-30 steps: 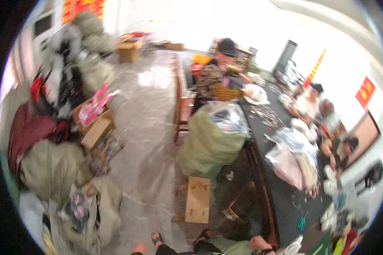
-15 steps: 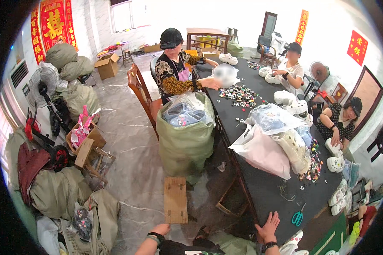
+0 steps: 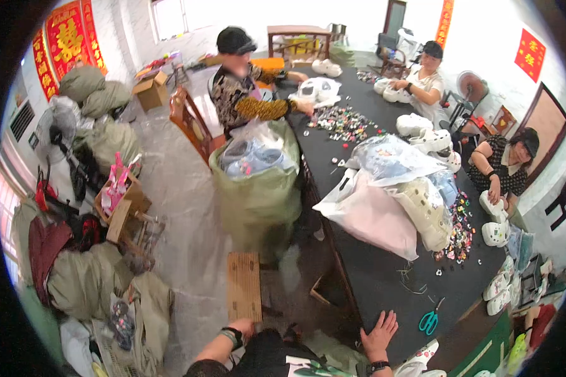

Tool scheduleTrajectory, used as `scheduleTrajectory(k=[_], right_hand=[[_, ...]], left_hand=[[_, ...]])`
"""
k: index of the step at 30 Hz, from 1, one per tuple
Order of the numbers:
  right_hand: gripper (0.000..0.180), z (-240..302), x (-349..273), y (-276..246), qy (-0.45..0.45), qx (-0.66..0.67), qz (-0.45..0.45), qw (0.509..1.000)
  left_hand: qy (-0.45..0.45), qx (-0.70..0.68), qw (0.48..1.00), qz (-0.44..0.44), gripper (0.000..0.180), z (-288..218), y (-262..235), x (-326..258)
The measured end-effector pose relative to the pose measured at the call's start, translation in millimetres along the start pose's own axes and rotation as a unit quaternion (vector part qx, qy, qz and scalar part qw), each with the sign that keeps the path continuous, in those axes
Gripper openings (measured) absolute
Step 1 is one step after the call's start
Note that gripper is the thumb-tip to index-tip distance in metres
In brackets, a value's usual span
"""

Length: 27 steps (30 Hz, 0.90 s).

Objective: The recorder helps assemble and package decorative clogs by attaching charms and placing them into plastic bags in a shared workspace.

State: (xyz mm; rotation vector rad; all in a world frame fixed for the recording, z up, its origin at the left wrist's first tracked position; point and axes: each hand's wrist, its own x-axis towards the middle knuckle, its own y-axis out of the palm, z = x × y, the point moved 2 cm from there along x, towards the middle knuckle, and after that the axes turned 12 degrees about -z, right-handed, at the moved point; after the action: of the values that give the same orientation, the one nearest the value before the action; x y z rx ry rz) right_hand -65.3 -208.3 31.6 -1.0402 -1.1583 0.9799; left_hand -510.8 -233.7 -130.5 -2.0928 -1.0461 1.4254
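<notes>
Left grip (image 3: 245, 328), shifted, is now at the near end of the rectangular wooden stool (image 3: 244, 286); whether clenched, I cannot tell. My right grip (image 3: 378, 334), released, lies splayed on the matte black counter (image 3: 383, 286).

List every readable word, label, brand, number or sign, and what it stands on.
Wording not copied; its places:
Large red paper hanging with gold characters, left wall.
Narrow orange-red paper strip, back wall: characters too small to read.
Square red paper sign with yellow characters, right wall.
Small multicoloured charms: too small to tell.
</notes>
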Motion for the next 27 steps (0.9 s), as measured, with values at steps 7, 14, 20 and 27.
scheduleTrajectory(k=[7, 14, 20, 27], right_hand=[[0.081, 2, -7, -15, -0.007, -0.042, -0.085, 0.995], [0.091, 22, 5, -14, -0.122, -0.068, -0.139, 0.98], [0.094, 24, -7, -10, -0.116, -0.056, -0.17, 0.977], [0.072, 72, -44, -18, -0.123, -0.177, -0.037, 0.976]], left_hand=[[-0.054, -0.06, 0.99, -0.113, 0.036, -5, -11, -7], [-0.121, -0.163, 0.972, -0.114, 0.024, 2, 25, -92], [-0.227, -0.328, 0.887, -0.23, 0.033, 99, 70, -237], [-0.554, -0.283, 0.735, -0.27, 0.031, 334, 186, -475]])
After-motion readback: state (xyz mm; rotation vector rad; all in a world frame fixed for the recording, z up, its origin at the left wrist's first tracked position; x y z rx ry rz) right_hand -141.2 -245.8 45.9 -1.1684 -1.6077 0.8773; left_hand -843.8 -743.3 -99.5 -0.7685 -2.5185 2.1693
